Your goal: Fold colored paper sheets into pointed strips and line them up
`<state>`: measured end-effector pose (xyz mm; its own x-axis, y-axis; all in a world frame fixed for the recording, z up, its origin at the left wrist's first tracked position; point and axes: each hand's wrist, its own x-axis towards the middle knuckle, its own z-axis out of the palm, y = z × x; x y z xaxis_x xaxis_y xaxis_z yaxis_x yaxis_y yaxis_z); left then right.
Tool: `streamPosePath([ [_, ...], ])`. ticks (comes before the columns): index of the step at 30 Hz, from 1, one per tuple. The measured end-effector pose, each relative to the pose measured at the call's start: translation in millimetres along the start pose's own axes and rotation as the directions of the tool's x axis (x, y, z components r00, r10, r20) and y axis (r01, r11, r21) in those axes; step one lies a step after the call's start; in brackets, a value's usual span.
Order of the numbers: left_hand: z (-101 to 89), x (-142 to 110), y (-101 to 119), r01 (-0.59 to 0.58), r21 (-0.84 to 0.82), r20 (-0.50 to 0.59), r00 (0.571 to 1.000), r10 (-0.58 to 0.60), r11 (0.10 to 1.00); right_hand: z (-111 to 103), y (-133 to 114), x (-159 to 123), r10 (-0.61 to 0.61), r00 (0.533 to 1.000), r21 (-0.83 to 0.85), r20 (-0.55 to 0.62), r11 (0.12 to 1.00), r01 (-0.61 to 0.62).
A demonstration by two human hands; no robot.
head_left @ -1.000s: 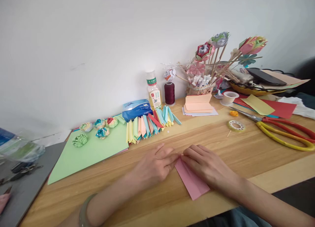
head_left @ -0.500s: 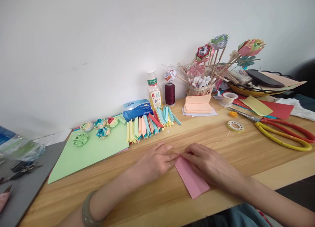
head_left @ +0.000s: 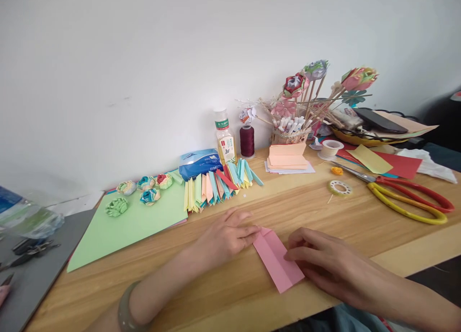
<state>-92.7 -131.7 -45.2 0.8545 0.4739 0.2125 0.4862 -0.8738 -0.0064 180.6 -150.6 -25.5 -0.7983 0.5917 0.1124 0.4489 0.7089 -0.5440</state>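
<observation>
The left hand [head_left: 225,238], fingers loosely spread, touches the far end of the pink paper [head_left: 275,261], which lies near the front edge of the desk [head_left: 216,293]. The right hand [head_left: 326,260] curls at the paper's right side; whether it pinches it, I cannot tell.

folded paper sheet [head_left: 275,262], plain pink; tabletop [head_left: 144,279], tan with brown wood grain; thread spool [head_left: 247,142], maroon; scissor handles [head_left: 430,220], one red, one yellow; tissue packet [head_left: 199,164], blue; large paper sheet [head_left: 154,231], pale green; bangle [head_left: 126,308], grey-green; folded strips [head_left: 213,184], yellow, green, peach, blue, red.
</observation>
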Motion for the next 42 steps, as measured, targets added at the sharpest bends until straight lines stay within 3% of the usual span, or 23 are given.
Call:
streamPosePath([
  [7,-3.4,-3,-2,0.020,0.074,-0.099,0.995,-0.013,0.997,13,-1,13,-0.128,0.989,-0.116,-0.068,0.986,0.119],
  [9,-3.3,-2,0,0.068,0.088,-0.234,0.971,-0.046,0.994,18,0,18,-0.146,0.979,-0.200,-0.144,0.973,0.116],
  [11,-3.7,0,6,0.092,0.068,-0.389,0.919,-0.058,0.993,23,1,24,-0.156,0.963,-0.294,-0.222,0.952,0.087],
  [13,-3.8,4,15,0.066,0.038,-0.466,0.884,-0.041,0.997,28,3,31,-0.151,0.950,-0.354,-0.273,0.934,0.046],
  [18,1.2,6,38,0.100,0.099,-0.366,0.929,-0.057,0.990,26,3,42,-0.059,0.966,-0.244,-0.250,0.970,-0.004],
  [25,5.4,0,48,0.141,0.224,-0.388,0.920,-0.044,0.964,16,5,41,0.002,0.988,-0.070,-0.153,0.997,-0.013],
  [32,6.4,3,53,0.164,0.198,-0.407,0.911,-0.072,0.966,19,3,48,0.111,0.984,-0.046,-0.137,0.992,-0.119],
  [42,10.2,3,53,0.171,0.143,-0.379,0.919,-0.105,0.975,28,-2,59,0.240,0.952,-0.140,-0.190,0.953,-0.268],
])
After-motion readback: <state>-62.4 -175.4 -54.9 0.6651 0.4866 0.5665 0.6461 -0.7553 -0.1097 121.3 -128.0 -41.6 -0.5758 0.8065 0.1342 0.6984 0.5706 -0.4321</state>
